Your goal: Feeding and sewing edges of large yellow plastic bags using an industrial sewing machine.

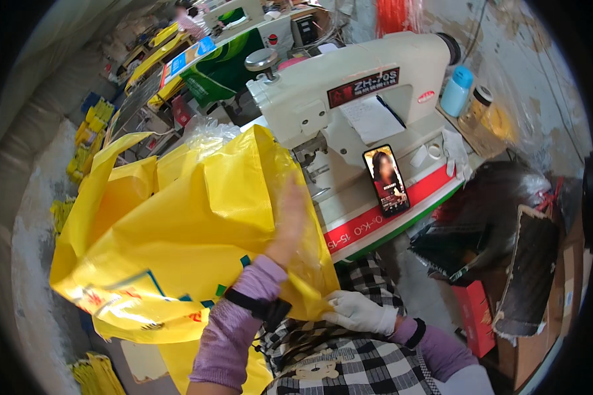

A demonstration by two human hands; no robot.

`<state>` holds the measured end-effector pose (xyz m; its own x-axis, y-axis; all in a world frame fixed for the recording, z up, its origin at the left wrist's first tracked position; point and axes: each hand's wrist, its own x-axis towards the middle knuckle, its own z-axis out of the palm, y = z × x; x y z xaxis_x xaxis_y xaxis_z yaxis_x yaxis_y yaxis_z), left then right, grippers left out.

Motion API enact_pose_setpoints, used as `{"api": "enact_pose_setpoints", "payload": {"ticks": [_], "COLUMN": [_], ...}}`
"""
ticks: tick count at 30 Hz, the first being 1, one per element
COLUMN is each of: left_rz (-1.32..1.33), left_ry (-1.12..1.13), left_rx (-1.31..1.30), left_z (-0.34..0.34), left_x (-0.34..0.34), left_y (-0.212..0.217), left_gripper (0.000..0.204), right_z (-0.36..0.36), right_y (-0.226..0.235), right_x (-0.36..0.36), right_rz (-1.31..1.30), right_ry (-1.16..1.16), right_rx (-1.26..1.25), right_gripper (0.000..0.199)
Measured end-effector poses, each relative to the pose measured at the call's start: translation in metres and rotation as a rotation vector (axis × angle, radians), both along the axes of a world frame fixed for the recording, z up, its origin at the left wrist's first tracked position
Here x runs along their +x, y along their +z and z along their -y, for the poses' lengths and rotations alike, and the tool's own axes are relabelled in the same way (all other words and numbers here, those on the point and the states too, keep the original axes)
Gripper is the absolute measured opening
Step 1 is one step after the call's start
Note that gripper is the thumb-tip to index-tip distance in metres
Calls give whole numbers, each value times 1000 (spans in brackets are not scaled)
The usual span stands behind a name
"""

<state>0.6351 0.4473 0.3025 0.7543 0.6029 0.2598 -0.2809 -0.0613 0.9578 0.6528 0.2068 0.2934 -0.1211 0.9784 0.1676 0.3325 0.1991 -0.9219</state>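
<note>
A large glossy yellow plastic bag [178,230] with coloured print spreads over my lap and the left side of the sewing machine [369,72]. My left hand [288,224] lies against the bag's right part, close to the machine's needle area. Motion blurs its fingers, so their grip cannot be made out. Lower down, my right hand [361,312], in a white glove, pinches the bag's lower right corner. Both forearms wear purple sleeves with black bands. Bag material hides some of the machine bed.
A lit phone [386,180] leans at the machine bed's front edge. Behind it are a paper with a pen [391,112] and a tape roll [435,151]. A blue bottle [456,91] and a jar [477,104] stand right. Folded yellow bags [89,141] lie left; a person [191,23] is far back.
</note>
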Motion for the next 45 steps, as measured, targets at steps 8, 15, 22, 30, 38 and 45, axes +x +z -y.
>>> {"api": "enact_pose_setpoints", "payload": {"ticks": [8,15,22,30,38,45], "left_rz": [-354,-663,-572,-796,-571,-511], "left_ry": [365,262,343,381,-29,162], "left_rx": [-207,805,757,977,98,-153], "left_z": [-68,-1,-6,-1,-20,-12], "left_x": [-124,-91,-123,-117,-62,-40], "left_y": [-17,47,7,31,3,-14], "left_gripper": [64,68,18,24,14,15], "right_z": [-33,-105,-85,-119,-102,11], "right_y": [55,40,43,64,76,13], "right_x": [26,31,59,71,55,33], "right_rz": [343,520,507,759,528,483], "right_ry": [-492,-551,-331,66,-531,-39], "right_rx": [6,317,470,370,418,230], "right_gripper": [32,21,25,22,31,39]}}
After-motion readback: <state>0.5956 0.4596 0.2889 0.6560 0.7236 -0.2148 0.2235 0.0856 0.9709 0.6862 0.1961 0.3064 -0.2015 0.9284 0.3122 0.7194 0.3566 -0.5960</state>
